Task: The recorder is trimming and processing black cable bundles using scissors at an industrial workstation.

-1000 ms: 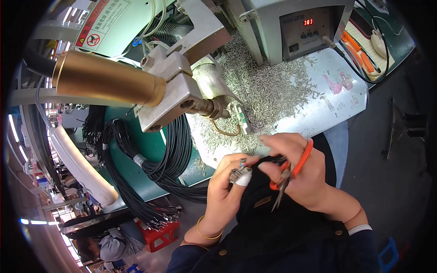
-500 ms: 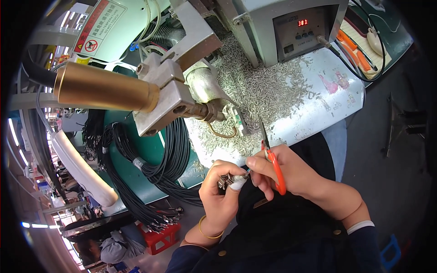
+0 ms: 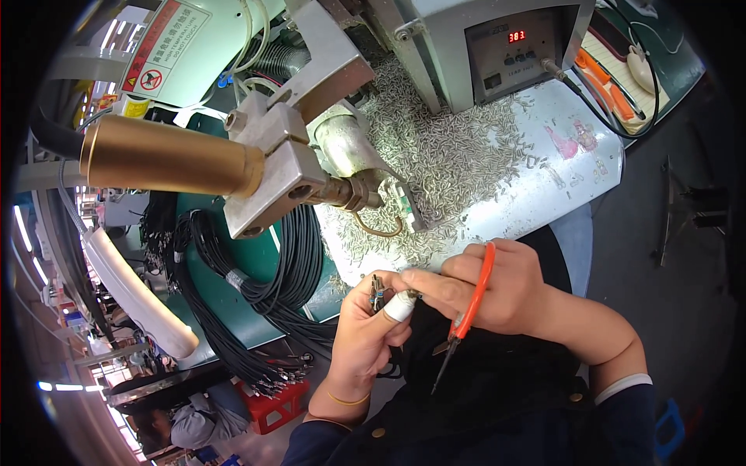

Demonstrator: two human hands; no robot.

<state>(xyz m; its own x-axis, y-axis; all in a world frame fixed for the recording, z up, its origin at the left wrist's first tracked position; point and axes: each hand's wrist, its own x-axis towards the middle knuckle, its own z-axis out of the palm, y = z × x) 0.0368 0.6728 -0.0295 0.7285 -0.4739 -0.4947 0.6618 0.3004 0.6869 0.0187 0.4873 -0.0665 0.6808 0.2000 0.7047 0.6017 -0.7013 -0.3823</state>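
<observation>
My left hand [image 3: 361, 334] is closed on a few small metal connectors [image 3: 378, 293], which stick up between thumb and forefinger. White tape wraps its thumb. My right hand [image 3: 497, 287] keeps a pair of red-handled scissors [image 3: 475, 299] in its curled fingers, the thin dark blades pointing down toward my lap. The right fingertips reach over to the left thumb and meet at the connector tips; what exactly they pinch there is too small to make out. Both hands are just in front of the near edge of a white work surface [image 3: 536, 206].
Small metal pieces [image 3: 474, 155] cover much of that surface. A soldering head with a brass-coloured barrel [image 3: 171, 155] juts in from the left, beside a control box [image 3: 513, 62] with a red display. Bundled black cables [image 3: 264, 287] lie at left, near a lit lamp [image 3: 136, 295].
The scissors have swung round in my right hand, blades now down instead of up. My right fingers have moved left onto the left thumb, and the left hand has turned slightly.
</observation>
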